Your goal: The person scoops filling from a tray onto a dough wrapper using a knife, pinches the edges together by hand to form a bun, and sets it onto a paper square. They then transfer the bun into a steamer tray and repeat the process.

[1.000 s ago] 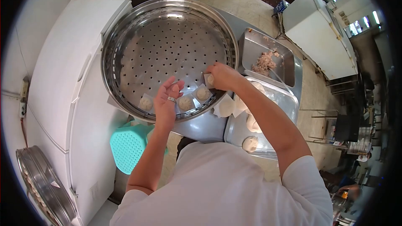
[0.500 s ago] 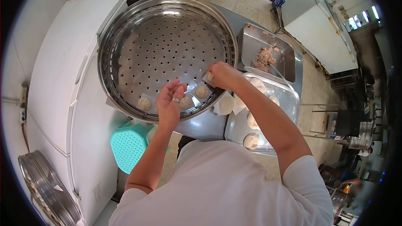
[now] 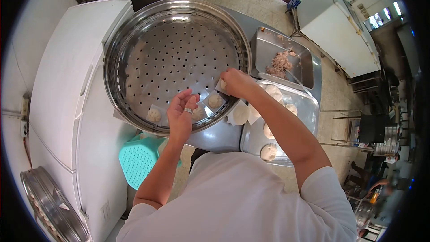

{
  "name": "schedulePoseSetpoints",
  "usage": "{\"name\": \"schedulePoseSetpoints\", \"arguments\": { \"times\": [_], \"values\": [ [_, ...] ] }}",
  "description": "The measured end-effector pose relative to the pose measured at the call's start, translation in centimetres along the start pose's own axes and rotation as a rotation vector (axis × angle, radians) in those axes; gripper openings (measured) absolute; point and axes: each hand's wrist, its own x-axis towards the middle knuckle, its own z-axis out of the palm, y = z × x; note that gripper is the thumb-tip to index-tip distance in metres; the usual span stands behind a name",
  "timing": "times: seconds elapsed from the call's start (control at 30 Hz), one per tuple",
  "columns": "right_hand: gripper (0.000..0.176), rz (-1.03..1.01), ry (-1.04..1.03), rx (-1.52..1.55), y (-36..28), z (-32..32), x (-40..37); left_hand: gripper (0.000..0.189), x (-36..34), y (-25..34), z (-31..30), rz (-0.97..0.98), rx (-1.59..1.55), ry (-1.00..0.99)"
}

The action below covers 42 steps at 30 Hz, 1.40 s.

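A wide metal steamer tray (image 3: 179, 58) with a perforated base is in front of me. Along its near rim lie several pleated buns on paper squares, among them one bun (image 3: 215, 101) between my hands and another bun (image 3: 154, 115) at the left. At the right inner edge, the bent fingers of my right hand (image 3: 238, 83) close on a small bun (image 3: 223, 84) on its paper, partly hidden by the hand. My left hand (image 3: 181, 110), a ring on one finger, hovers palm up over the near rim, fingers loosely curled and apart, with nothing visible in them. It partly covers another bun.
A rectangular tray (image 3: 309, 127) with pale dough rounds stands at the right. Behind it, a deep pan (image 3: 264, 65) contains minced filling (image 3: 281, 64) and a utensil. A white freezer (image 3: 71, 62) borders the left, near a turquoise stool (image 3: 139, 161).
The whole view has shifted slightly. Both hands keep nearly the same place and pose, with my right hand still at the bun by the steamer's right edge.
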Motion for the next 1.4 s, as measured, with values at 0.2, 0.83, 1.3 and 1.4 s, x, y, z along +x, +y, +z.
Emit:
{"name": "schedulePoseSetpoints", "arguments": {
  "times": [0.2,0.83,1.3,1.4],
  "values": [
    [0.027,-0.022,0.021,0.011,0.4,0.3,0.2,0.032,0.1,0.0,0.0,-0.025,-0.02,-0.006],
    [0.012,0.578,0.624,0.647,4.2,10.3,-28.3,0.024,-4.5,-0.2,9.5,-0.094,0.063,-0.612],
    [0.101,0.842,0.742,0.166,-2.5,7.1,-38.0,0.056,-11.8,-3.7,20.7,-0.142,0.202,-1.153],
    [0.11,0.861,0.816,0.159,-1.5,5.6,-39.7,0.064,-12.8,-4.3,22.1,-0.143,0.139,-1.112]
  ]
}}
